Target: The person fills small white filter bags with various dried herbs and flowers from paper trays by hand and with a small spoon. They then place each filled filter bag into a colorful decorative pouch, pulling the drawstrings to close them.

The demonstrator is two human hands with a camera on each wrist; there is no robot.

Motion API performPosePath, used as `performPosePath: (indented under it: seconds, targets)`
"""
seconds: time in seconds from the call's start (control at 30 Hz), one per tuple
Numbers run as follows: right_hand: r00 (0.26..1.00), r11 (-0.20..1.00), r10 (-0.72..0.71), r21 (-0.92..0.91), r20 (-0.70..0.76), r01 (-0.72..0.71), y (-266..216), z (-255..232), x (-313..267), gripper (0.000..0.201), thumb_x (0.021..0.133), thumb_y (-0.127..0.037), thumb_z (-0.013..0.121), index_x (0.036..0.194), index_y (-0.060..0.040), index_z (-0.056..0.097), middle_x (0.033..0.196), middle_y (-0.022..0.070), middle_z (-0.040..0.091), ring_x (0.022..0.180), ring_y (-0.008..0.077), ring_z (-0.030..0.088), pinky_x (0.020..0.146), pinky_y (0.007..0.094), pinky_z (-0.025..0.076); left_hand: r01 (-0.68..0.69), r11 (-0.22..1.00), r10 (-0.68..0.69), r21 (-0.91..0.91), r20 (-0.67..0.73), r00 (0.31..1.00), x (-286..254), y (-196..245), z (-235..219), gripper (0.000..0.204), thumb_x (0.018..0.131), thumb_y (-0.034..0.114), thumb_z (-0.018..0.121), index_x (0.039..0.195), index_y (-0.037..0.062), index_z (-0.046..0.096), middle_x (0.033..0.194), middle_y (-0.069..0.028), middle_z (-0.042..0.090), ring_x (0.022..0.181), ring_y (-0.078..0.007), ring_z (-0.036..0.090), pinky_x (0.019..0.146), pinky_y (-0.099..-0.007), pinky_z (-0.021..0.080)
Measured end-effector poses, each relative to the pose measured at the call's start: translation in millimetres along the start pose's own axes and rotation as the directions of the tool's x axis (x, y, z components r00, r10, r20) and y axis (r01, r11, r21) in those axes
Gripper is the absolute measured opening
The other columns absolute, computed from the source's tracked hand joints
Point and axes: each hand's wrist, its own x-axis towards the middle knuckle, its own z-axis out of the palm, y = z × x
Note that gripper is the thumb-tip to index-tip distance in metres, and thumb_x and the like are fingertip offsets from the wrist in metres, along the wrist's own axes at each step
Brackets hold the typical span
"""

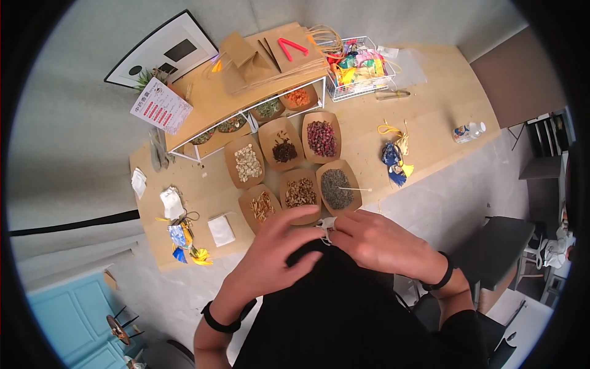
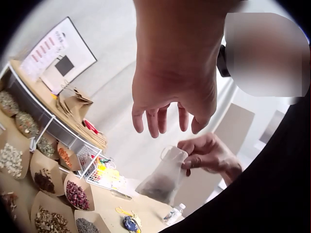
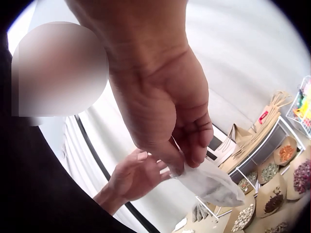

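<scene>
Your right hand (image 1: 384, 240) has the white pouch (image 2: 169, 171) pinched near its mouth, thumb against fingers. Pouch hangs tilted on your side of the grey-bud tray (image 1: 332, 165), up off the tabletop (image 1: 430, 135); dark fill (image 2: 160, 190) shows through its low end. Your left hand (image 1: 270, 249) grasps nothing: fingers loose and spread, near the mouth. String loop (image 2: 164, 153) sticks out free at the top. Can't tell if the mouth is drawn closed.

I read the step as working that string. Pinch above the fill, don't squeeze the belly. Take the loop with left thumb and index, not the fabric; it looks thin and may tear. Pull evenly, mouth up, or it could spill. Mind the stick (image 1: 359, 189) jutting right from the grey-bud tray; a low right wrist could catch it.
</scene>
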Motion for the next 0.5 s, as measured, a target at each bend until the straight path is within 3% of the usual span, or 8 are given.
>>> performPosePath:
  seconds: [0.07,0.13,0.2,0.3,0.5]
  targets:
    - [0.996,0.990,-0.079,-0.117,0.044,0.084,-3.9,-8.0,1.7,0.013,0.071,-0.007,0.061,0.080,0.0014,0.061,0.081,0.0092,0.055,0.081,0.0229,0.058,0.074,0.0340,0.050,-0.221,0.945,0.190,0.241,0.142,0.971,12.4,3.5,6.0,0.027,0.077,0.011,0.075,0.101,0.0069,0.064,0.124,-0.0131,0.056,0.115,-0.0310,0.054,0.098,-0.0412,0.043]
    - [0.993,0.985,-0.089,-0.140,0.075,0.099,-6.0,-12.2,0.8,0.012,0.071,-0.007,0.061,0.080,0.0016,0.060,0.081,0.0089,0.055,0.081,0.0228,0.058,0.074,0.0340,0.050,-0.265,0.925,0.237,0.274,0.132,0.963,17.0,-4.8,10.6,0.025,0.076,0.015,0.077,0.096,0.0073,0.064,0.119,-0.0105,0.057,0.108,-0.0312,0.055,0.092,-0.0425,0.045]
    - [0.991,0.983,-0.088,-0.154,0.102,0.103,-8.7,-13.0,-2.8,0.012,0.071,-0.007,0.061,0.079,0.0018,0.060,0.081,0.0086,0.054,0.081,0.0227,0.058,0.074,0.0339,0.050,-0.341,0.854,0.259,0.393,0.246,0.934,16.9,-14.5,10.8,0.023,0.077,0.013,0.075,0.096,0.0071,0.063,0.117,-0.0091,0.057,0.104,-0.0299,0.057,0.090,-0.0419,0.045]
    - [0.991,0.980,-0.055,-0.184,0.118,0.076,-8.5,-13.9,-5.2,0.017,0.067,-0.006,0.062,0.082,0.0026,0.060,0.083,0.0089,0.055,0.081,0.0225,0.058,0.073,0.0330,0.051,-0.298,0.862,0.261,0.411,0.146,0.954,13.7,-12.8,11.8,0.020,0.078,0.012,0.074,0.094,0.0070,0.063,0.115,-0.0080,0.058,0.100,-0.0291,0.058,0.088,-0.0411,0.045]
    - [0.995,0.985,-0.046,-0.159,0.089,0.060,-10.2,-15.1,-4.8,0.012,0.070,-0.007,0.061,0.079,0.0021,0.061,0.081,0.0083,0.055,0.081,0.0223,0.058,0.074,0.0328,0.050,-0.378,0.826,0.322,0.418,0.202,0.925,13.0,-14.8,17.9,0.016,0.078,0.009,0.072,0.092,0.0071,0.065,0.108,-0.0075,0.058,0.098,-0.0275,0.059,0.086,-0.0400,0.046]
